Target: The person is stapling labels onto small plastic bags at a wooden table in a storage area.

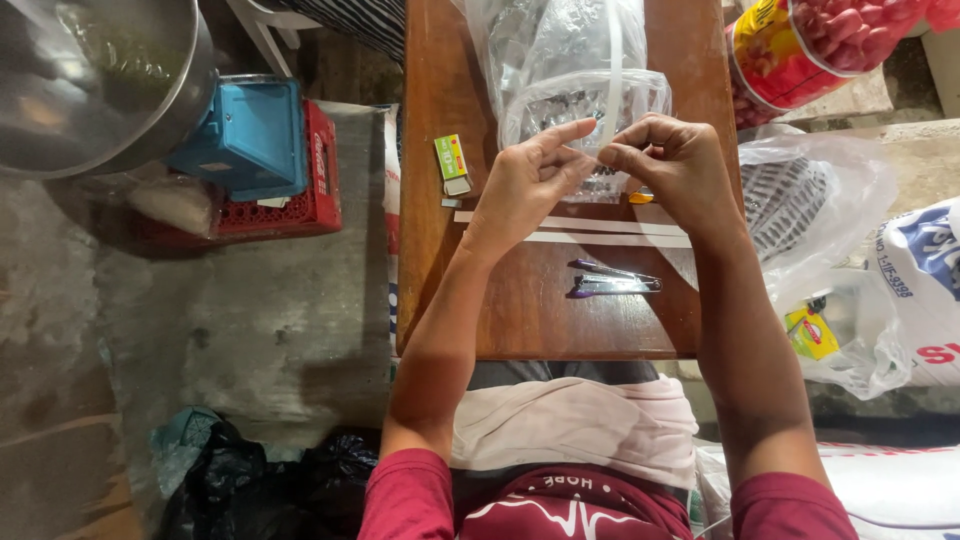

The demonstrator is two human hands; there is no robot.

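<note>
Both my hands meet over a narrow wooden table [440, 250]. My left hand [525, 185] and my right hand [670, 165] pinch between their fingertips a small thin piece, too small to make out, just in front of a clear plastic bag [575, 100]. A thin white strip [613, 70] runs up from the fingers over the bag. Two long white strips [600, 232] lie flat on the table below my hands. Closer to me lies a purple-handled metal clip tool [612, 281].
A small green and yellow box [452, 162] lies on the table's left. On the floor at left stand a blue box [250, 135] on a red crate [300, 210] and a metal pot [100, 80]. Plastic bags [830, 250] and sacks [925, 290] crowd the right.
</note>
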